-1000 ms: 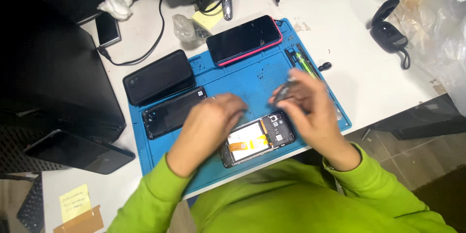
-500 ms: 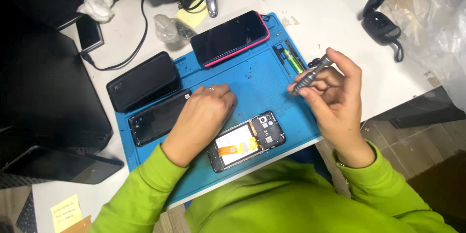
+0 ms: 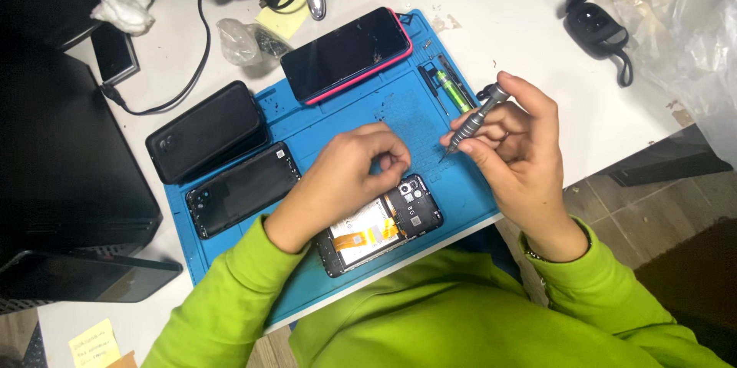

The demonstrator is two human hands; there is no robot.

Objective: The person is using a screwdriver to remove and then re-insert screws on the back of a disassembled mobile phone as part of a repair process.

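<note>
- Two things are in hand as I watch from my end: a slim grey precision screwdriver (image 3: 474,122) in the right hand (image 3: 516,155), and an opened phone (image 3: 380,224) lying back-off under the left hand (image 3: 342,180).
- I see the right fingers (image 3: 491,155) closed around the knurled shaft of the screwdriver, thumb and forefinger low near the tip, the swivel cap sticking up past the knuckles. The tip hangs just above the blue work mat (image 3: 361,111), apart from the phone and a little to its upper right.
- I judge the screwdriver light, stiff and easy to hold on its knurling; the fine tip looks the part most likely to slip or chip.
- The left fingers (image 3: 388,159) are curled in a loose pinch just above the camera end of the opened phone. Whether they hold a screw or some small part I cannot tell.
- The opened phone lies flat near the front edge of the mat, close to the table (image 3: 507,23) edge, its battery and orange flex cable bare. I reckon it light but fragile inside, best held by its outer frame.
- Three more phones lie on the mat behind it.
</note>
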